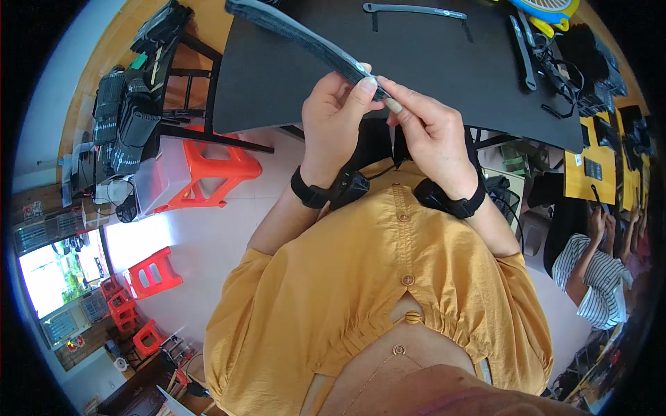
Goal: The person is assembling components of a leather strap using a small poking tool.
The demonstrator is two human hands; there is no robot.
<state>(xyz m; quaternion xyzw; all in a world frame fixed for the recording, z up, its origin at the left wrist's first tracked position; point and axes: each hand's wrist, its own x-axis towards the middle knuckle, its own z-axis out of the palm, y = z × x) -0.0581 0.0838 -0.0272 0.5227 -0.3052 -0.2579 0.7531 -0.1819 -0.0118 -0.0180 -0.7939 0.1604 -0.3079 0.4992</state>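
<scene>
A long stack of dark grey straps point(305, 40) slants over the black table point(277, 90), its far end reaching up and to the left. My left hand point(334, 121) is closed round the near end, thumb on top. My right hand point(436, 128) pinches at the tip of that same end, thumb and forefinger together, close to the left fingertips. What exactly lies between the right fingers is partly hidden. Black bands with small dark boxes are on both wrists. A single grey strap point(416, 10) lies at the table's far side.
More straps point(522, 52) lie at the table's right, beside a dark pile point(590, 69) and a blue-and-yellow fan point(548, 8). Left are bundled black straps point(128, 118) and a red stool point(215, 170). At right, a person in a striped shirt point(596, 277) sits at a yellow table point(590, 170).
</scene>
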